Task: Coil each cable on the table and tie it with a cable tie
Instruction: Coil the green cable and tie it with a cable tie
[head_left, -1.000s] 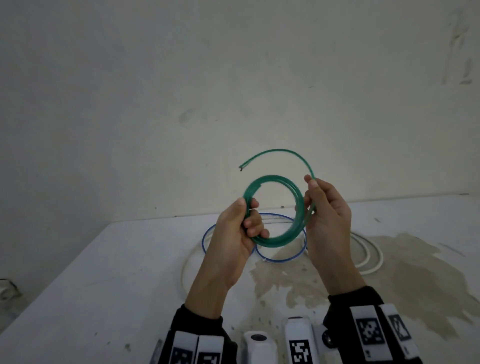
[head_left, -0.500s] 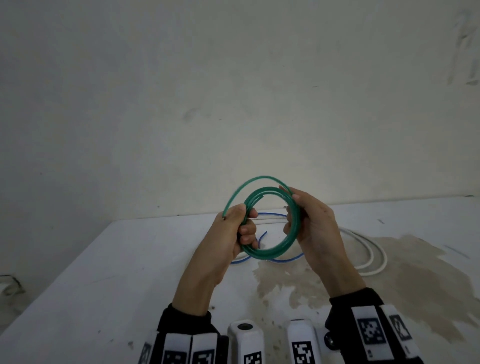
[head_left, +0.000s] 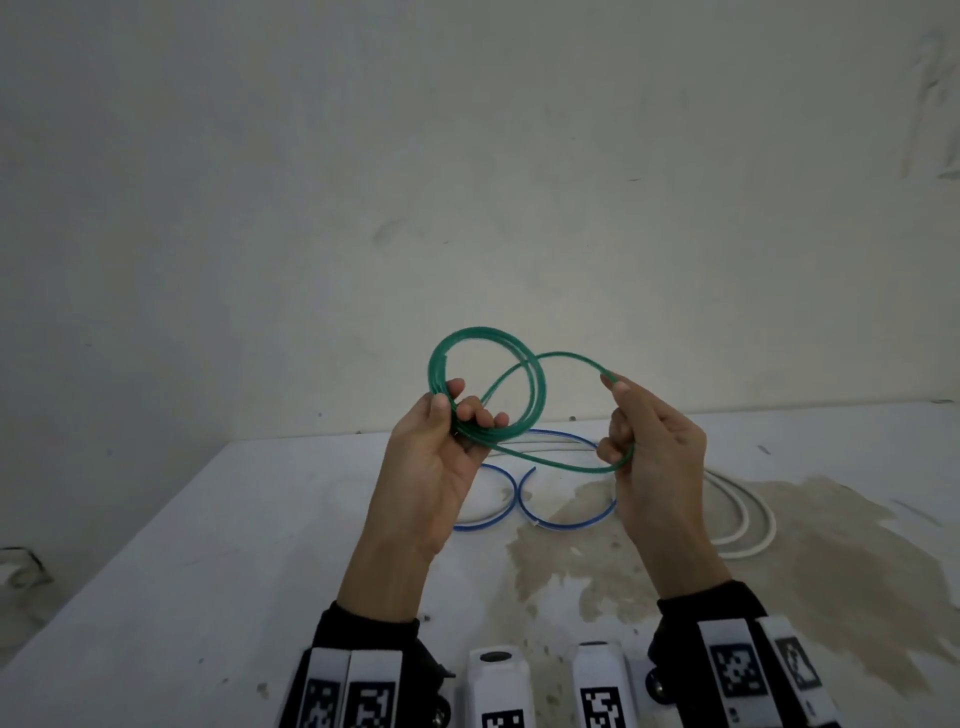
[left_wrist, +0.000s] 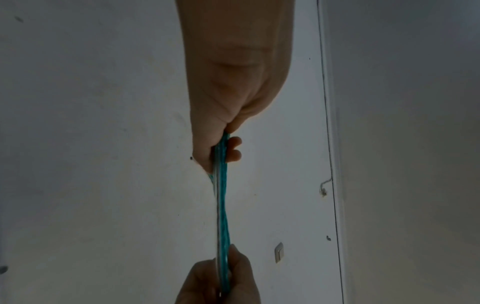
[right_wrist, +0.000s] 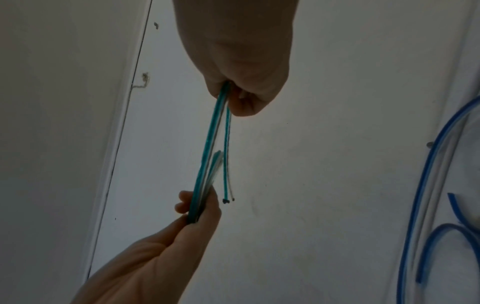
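Observation:
A green cable (head_left: 537, 387) is held up above the white table (head_left: 208, 545), wound in loops. My left hand (head_left: 457, 415) grips the small coil at its lower left, thumb and curled fingers round the bundle (left_wrist: 221, 160). My right hand (head_left: 623, 431) holds a larger loop pulled out to the right, fingers curled round the strand (right_wrist: 223, 96). The cable's free end (right_wrist: 225, 200) hangs loose between the hands in the right wrist view. A blue cable (head_left: 519, 499) and a white cable (head_left: 748, 514) lie loosely on the table beneath the hands.
The table butts against a bare wall (head_left: 467, 182). A brown stain (head_left: 779, 561) spreads over the table's right part. Tagged wrist bands and white camera housings (head_left: 498, 686) sit at the near edge. The table's left edge (head_left: 104, 561) drops off.
The hands have moved apart: the tight coil has opened into a small coil in my left hand and a wider loop drawn rightward by my right hand.

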